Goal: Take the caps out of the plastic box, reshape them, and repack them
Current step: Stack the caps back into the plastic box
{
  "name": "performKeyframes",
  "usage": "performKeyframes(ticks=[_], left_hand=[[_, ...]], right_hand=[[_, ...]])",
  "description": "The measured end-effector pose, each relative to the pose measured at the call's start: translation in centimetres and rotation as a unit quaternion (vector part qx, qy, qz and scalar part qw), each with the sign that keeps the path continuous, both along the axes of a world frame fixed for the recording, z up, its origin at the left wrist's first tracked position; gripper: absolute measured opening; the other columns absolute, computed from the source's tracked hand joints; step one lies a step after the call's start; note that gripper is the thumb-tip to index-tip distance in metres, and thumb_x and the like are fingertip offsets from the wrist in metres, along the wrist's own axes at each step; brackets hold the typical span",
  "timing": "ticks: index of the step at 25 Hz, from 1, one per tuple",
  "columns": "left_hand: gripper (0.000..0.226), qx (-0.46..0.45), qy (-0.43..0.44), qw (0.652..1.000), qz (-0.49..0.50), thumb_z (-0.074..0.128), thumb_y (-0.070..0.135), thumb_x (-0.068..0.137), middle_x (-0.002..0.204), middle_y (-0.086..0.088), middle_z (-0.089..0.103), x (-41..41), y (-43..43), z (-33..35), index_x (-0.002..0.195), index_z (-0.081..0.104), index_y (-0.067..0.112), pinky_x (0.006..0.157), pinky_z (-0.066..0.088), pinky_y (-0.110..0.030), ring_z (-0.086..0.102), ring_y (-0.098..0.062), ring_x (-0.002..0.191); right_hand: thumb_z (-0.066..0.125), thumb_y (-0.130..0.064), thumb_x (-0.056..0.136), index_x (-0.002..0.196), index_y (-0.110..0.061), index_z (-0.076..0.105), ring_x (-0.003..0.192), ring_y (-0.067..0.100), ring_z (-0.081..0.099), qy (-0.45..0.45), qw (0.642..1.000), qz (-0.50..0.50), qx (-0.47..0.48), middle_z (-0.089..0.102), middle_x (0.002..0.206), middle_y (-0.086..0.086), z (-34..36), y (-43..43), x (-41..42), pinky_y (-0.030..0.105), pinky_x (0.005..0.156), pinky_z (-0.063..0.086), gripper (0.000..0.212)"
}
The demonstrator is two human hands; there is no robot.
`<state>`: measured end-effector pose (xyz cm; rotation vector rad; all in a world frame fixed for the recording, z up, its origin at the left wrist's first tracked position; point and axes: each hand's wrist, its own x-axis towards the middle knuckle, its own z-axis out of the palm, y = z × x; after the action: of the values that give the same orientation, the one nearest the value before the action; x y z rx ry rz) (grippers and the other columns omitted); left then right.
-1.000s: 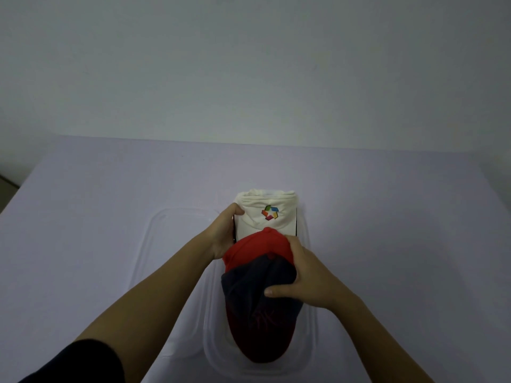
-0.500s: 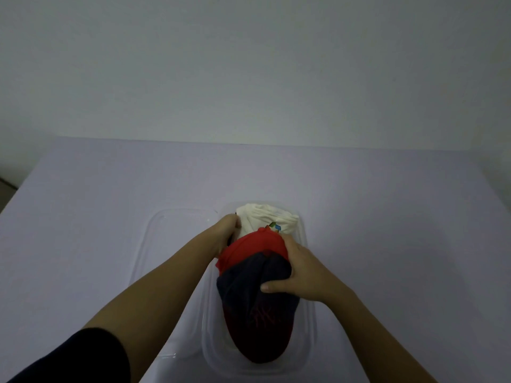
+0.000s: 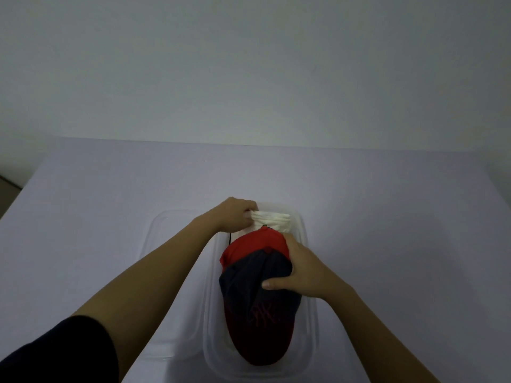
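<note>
Change, white cap [image 3: 272, 220]: lower and flatter than half a second ago, folded down at the far end of the plastic box [image 3: 311, 272]; coloured emblem, plain a second ago, now hidden behind the red cap [image 3: 255, 244].
Change, left hand [image 3: 235, 217]: shifted from the white cap's near left side to its far left corner.
Change, right hand [image 3: 301, 269]: much as before, on the stacked caps.
Left fingers: curled round the white cap's left edge, pinching the folded cloth, knuckles uppermost.
Right fingers: clasping the navy cap [image 3: 246, 283]; thumb [image 3: 272, 284] laid across the crown, other fingers wrapped down the right flank of the navy and red caps, tips hidden between cloth and box wall.
Caps: nested in a row inside the box, white farthest, red in the middle, navy nearest, its dark red brim [image 3: 260, 349] at the near end.
Writing: red stitched emblem [image 3: 261, 313] on the navy cap's front, too dim to read.
Beside the box: clear lid [image 3: 166, 244] flat on the table [image 3: 83, 217], against the box's left side.
Left arm: dark sleeve [image 3: 55, 352] at the lower left edge.
</note>
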<state>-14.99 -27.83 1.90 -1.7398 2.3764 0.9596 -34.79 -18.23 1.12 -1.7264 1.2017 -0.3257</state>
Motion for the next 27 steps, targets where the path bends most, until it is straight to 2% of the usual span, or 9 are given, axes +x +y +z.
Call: performKeyframes(ticks=[5,9,11,14,16,20,22,25,27], left_hand=[[0.026,-0.003,-0.033,0.999,-0.01,0.043,0.016,0.096,0.111,-0.012,0.064,0.4,-0.3,-1.1,0.113,0.056,0.001,0.072,0.03,-0.022,0.058,-0.027,0.098],[0.033,0.001,-0.053,0.999,0.01,0.04,0.016,0.097,0.13,-0.01,0.055,0.1,-0.2,-1.2,0.121,0.055,0.001,0.091,0.037,-0.03,0.052,-0.024,0.114],[0.04,-0.006,0.004,0.998,0.058,0.048,0.015,0.093,0.134,-0.013,0.051,0.8,0.4,-0.7,0.131,0.047,0.005,0.095,0.037,-0.031,0.049,-0.027,0.119],[0.039,-0.076,0.081,0.986,0.126,0.054,0.014,0.086,0.121,-0.011,0.06,2.4,2.2,-0.3,0.125,0.053,0.009,0.085,0.041,-0.025,0.057,-0.023,0.109],[0.035,-0.021,0.065,0.992,0.108,0.055,0.02,0.086,0.115,-0.007,0.064,2.7,4.2,-0.4,0.12,0.057,0.012,0.08,0.041,-0.022,0.059,-0.017,0.098],[0.027,0.005,-0.034,0.993,0.111,0.049,0.02,0.092,0.111,-0.015,0.064,1.2,6.5,-1.2,0.114,0.055,0.005,0.079,0.044,-0.031,0.058,-0.028,0.099],[0.029,-0.046,-0.045,0.986,0.157,0.046,0.017,0.093,0.112,-0.017,0.061,0.4,6.9,-1.2,0.118,0.051,0.003,0.08,0.041,-0.032,0.056,-0.03,0.102],[0.035,-0.147,0.07,0.96,0.229,0.039,0.018,0.097,0.122,-0.015,0.057,-0.4,9.2,-1.4,0.13,0.046,0.007,0.089,0.039,-0.032,0.054,-0.029,0.11],[0.042,-0.142,0.143,0.951,0.236,0.033,0.025,0.099,0.137,-0.012,0.05,-1.5,12.3,-2.3,0.138,0.039,0.009,0.102,0.034,-0.03,0.048,-0.026,0.124]], right_hand=[[0.082,-0.046,0.063,0.144,-0.031,0.02,0.125,0.012,0.046,0.011,1.0,0.005,0.018,0.042,0.141,-0.008,-0.5,-0.4,0.2,0.036,0.106,0.041,0.103],[0.079,-0.052,0.064,0.144,-0.03,0.021,0.127,0.016,0.044,0.033,0.999,-0.018,0.026,0.042,0.142,-0.003,-0.9,-1.1,0.6,0.043,0.107,0.039,0.101],[0.068,-0.064,0.068,0.146,-0.029,0.019,0.128,0.019,0.041,0.072,0.997,-0.031,0.014,0.041,0.141,0.001,-1.3,-1.1,0.5,0.044,0.107,0.038,0.098],[0.047,-0.055,0.089,0.137,-0.02,0.039,0.117,0.021,0.05,0.076,0.991,-0.075,-0.081,0.054,0.127,0.003,-1.9,-0.9,-0.8,0.042,0.102,0.041,0.06],[0.045,-0.034,0.096,0.121,-0.01,0.056,0.103,0.027,0.06,0.1,0.98,-0.1,-0.142,0.067,0.109,0.008,-2.2,-1.3,-1.7,0.044,0.092,0.047,0.037],[0.046,-0.036,0.095,0.108,-0.014,0.065,0.096,0.028,0.061,0.289,0.934,-0.084,-0.191,0.071,0.098,0.005,-2.4,-2.4,-0.5,0.039,0.088,0.045,0.032],[0.048,-0.033,0.095,0.114,-0.014,0.062,0.102,0.027,0.058,0.24,0.94,-0.116,-0.211,0.067,0.109,0.004,-2.2,-2.2,0.0,0.037,0.095,0.04,0.03],[0.043,-0.03,0.097,0.123,-0.014,0.055,0.116,0.02,0.05,0.071,0.956,-0.17,-0.23,0.058,0.124,0.003,-1.8,0.3,0.6,0.022,0.1,0.032,0.033],[0.033,-0.04,0.097,0.135,-0.018,0.044,0.133,0.009,0.035,0.035,0.964,-0.173,-0.197,0.042,0.142,-0.006,-2.4,3.1,2.0,0.018,0.108,0.023,0.045]])
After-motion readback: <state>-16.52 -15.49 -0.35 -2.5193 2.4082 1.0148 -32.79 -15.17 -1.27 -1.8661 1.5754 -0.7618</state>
